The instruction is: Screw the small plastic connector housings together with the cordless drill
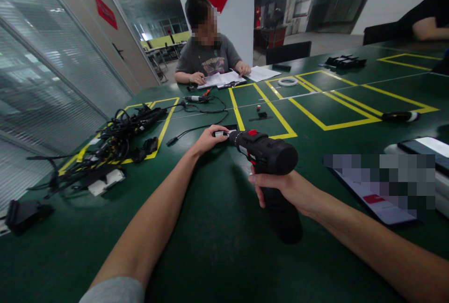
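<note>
My right hand (280,183) is wrapped round the grip of a black cordless drill (268,155) with red buttons. Its chuck points away from me, toward my left hand (208,140). The fingers of that hand are closed on a small dark piece with a light top (220,133), lying on the green table at the drill's tip. Fingers and drill partly cover this piece, so its kind does not show. The bit's tip is at or very near it; I cannot tell whether they touch.
Tangled black cables (131,130) lie at left, with a black adapter (26,214) nearer. Yellow tape outlines (328,127) mark the table (210,247). A white tape roll (287,81) sits farther back. A phone (372,195) lies at right. Across the table a person (213,55) handles papers.
</note>
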Tool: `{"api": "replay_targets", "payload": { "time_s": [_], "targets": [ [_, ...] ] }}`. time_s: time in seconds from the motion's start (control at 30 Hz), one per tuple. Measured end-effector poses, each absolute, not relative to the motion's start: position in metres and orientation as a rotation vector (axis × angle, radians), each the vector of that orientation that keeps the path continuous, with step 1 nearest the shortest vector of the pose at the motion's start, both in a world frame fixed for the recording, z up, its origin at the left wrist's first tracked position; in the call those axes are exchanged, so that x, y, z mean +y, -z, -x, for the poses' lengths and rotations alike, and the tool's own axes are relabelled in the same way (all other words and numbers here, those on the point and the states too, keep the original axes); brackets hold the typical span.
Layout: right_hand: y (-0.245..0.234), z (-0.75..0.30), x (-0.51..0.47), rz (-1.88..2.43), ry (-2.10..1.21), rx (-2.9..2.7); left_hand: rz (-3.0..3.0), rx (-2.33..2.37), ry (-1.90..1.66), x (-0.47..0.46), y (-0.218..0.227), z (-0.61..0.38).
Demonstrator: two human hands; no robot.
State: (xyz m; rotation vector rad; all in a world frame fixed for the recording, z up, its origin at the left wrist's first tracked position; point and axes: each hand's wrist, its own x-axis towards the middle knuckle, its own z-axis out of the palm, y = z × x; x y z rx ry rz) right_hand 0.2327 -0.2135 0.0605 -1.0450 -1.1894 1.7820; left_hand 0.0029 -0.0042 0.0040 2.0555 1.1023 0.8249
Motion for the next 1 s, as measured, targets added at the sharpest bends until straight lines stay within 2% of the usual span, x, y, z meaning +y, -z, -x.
{"api": "replay_targets", "payload": {
  "time_s": [1.0],
  "targets": [
    [-0.0585, -0.2337, -0.2146, 1.039, -1.782, -1.206, -2.051, 1.115, -0.814, -0.0026, -0.0024, -0.0015]
  ]
}}
